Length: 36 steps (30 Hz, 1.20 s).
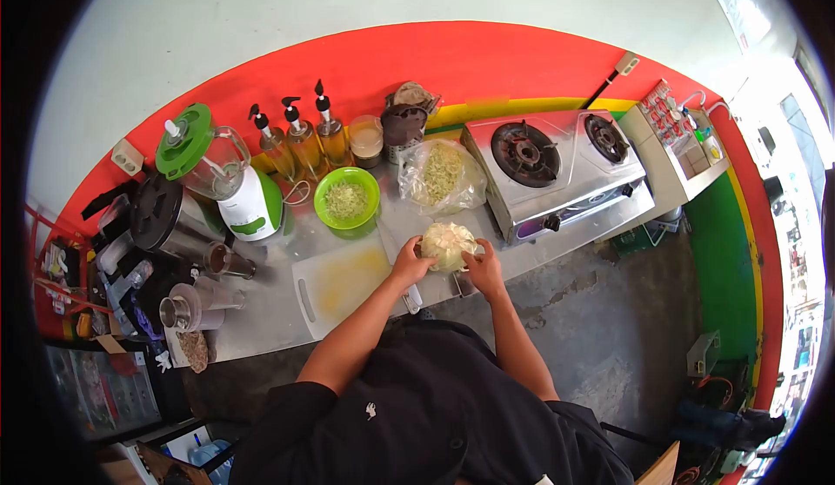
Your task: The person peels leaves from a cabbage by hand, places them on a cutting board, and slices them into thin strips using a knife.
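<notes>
Between my two hands is a pale, whitish-green cabbage [448, 247], raised near the front edge of the counter. My left hand [413, 263] is closed around its left side, and my right hand [484, 267] grips the right side. To the left lies a white cutting board [341, 289] with yellowish stains. A knife with a white handle [412, 299] rests at the board's right edge. Behind the board stands a green bowl [369, 202] of shredded cabbage [345, 200]. Beyond my hands, a clear plastic bag [474, 185] also contains shreds.
A two-burner gas stove [557, 176] stands to the right. At the left are a green-and-white blender [248, 207], a dark-lidded steel container [165, 215] and blender cups [204, 298]. Several pump bottles [303, 146] line the back wall. A sink area [691, 150] lies beyond the stove.
</notes>
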Tool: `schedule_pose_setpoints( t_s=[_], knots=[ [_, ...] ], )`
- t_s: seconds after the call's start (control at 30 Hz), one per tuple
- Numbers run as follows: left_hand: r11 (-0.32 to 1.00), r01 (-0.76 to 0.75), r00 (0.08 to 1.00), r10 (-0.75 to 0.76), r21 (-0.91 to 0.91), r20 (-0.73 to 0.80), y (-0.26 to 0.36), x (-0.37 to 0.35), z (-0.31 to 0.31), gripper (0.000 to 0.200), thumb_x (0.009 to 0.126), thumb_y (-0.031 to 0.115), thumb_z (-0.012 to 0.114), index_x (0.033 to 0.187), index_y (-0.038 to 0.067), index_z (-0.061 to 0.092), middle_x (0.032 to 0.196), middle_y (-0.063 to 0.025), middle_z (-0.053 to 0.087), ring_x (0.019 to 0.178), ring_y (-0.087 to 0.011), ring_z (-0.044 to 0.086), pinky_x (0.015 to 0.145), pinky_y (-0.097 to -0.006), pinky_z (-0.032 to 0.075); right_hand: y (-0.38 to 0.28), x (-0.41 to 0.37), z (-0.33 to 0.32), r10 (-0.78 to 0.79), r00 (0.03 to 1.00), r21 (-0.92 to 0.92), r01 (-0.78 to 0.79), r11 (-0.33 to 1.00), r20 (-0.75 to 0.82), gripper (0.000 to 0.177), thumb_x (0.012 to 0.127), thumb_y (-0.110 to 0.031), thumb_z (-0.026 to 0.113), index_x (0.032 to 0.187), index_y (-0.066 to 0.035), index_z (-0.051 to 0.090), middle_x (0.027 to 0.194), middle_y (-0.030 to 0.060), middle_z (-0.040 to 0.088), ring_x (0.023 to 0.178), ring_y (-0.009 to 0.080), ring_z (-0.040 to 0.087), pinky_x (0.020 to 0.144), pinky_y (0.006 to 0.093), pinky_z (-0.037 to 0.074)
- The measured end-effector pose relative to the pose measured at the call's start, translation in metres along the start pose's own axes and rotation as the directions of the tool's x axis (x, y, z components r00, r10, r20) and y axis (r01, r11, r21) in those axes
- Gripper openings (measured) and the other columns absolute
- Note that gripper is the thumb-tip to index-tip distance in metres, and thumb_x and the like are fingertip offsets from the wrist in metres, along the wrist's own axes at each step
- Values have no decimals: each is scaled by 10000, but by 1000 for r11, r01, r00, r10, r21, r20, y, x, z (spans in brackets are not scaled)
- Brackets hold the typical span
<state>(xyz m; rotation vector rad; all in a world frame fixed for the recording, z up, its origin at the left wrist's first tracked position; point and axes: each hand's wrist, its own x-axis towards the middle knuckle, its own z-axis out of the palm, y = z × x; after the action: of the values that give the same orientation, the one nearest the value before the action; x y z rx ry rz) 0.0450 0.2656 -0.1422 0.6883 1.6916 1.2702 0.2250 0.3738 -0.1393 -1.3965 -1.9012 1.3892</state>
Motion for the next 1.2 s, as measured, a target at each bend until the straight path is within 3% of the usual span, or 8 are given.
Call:
schedule_pose_setpoints(
  t_s=[0.2, 0.4, 0.7, 0.77, 0.9, 0.97, 1.1, 1.2],
  knots=[
    [995, -76, 977, 87, 63, -197, 9, -37, -47, 662, 768, 136, 812, 1370, 43, 553, 1105, -103, 622, 872, -199, 620, 818, -361, 531, -51, -22, 26, 81, 979, 160, -111, 981, 187, 499, 934, -179, 685, 1350, -26, 455, 1001, 167, 725, 773, 203, 718, 645, 327, 564],
    [976, -141, 900, 195, 164, -390, 2, -77, -102, 611, 805, 111, 797, 1362, 86, 547, 1195, -71, 567, 1027, -184, 552, 885, -318, 501, -82, -41, 77, 85, 862, 237, -230, 944, 501, 467, 970, -213, 666, 1326, -34, 422, 945, 159, 694, 777, 211, 717, 653, 325, 561],
    [951, -225, 880, 104, -214, -464, 10, -132, -158, 545, 811, -2, 743, 1319, 68, 557, 1348, -156, 561, 1294, -266, 543, 1070, -380, 447, -106, -55, 155, 116, 571, 80, -307, 948, 812, 583, 1011, -428, 606, 1387, -19, 427, 1023, 151, 669, 833, 231, 699, 681, 345, 559],
    [859, -281, 776, 466, 428, -425, 8, -137, -164, 569, 807, -37, 729, 1336, 45, 535, 1430, -169, 547, 1344, -283, 525, 1090, -386, 444, -110, -54, 167, 42, 480, 130, -320, 939, 876, 554, 1028, -488, 549, 1330, -25, 519, 1070, 135, 682, 804, 215, 684, 689, 320, 552],
    [833, -298, 780, 494, 466, -385, 2, -140, -157, 609, 808, -39, 728, 1373, 46, 517, 1464, -169, 522, 1386, -336, 489, 1127, -408, 426, -120, -54, 179, 103, 578, 68, -267, 961, 810, 550, 1043, -531, 497, 1292, -46, 570, 1088, 121, 685, 830, 194, 675, 703, 320, 548],
    [919, -387, 832, 384, 75, -402, 1, -141, -154, 625, 807, -33, 746, 1386, 75, 537, 1487, -181, 494, 1418, -356, 446, 1157, -427, 403, -121, -56, 173, 129, 597, 52, -276, 960, 792, 578, 1043, -545, 488, 1304, -37, 570, 1087, 117, 684, 832, 193, 680, 707, 326, 557],
    [881, -126, 888, 306, 457, -345, 3, -149, -156, 650, 789, 85, 830, 1384, 103, 570, 1559, -210, 414, 1447, -380, 402, 1180, -445, 372, -120, -61, 162, 176, 726, 172, -378, 909, 665, 589, 1031, -524, 532, 1323, -15, 565, 1072, 124, 677, 821, 199, 692, 705, 333, 571],
    [934, -163, 925, 256, 317, -280, -18, -141, -157, 659, 781, 151, 852, 1380, 112, 579, 1584, -218, 374, 1471, -398, 355, 1178, -457, 369, -105, -58, 157, 136, 781, 167, -294, 941, 609, 556, 1019, -479, 582, 1298, 1, 579, 1023, 124, 676, 792, 192, 691, 683, 325, 570]
  ],
)
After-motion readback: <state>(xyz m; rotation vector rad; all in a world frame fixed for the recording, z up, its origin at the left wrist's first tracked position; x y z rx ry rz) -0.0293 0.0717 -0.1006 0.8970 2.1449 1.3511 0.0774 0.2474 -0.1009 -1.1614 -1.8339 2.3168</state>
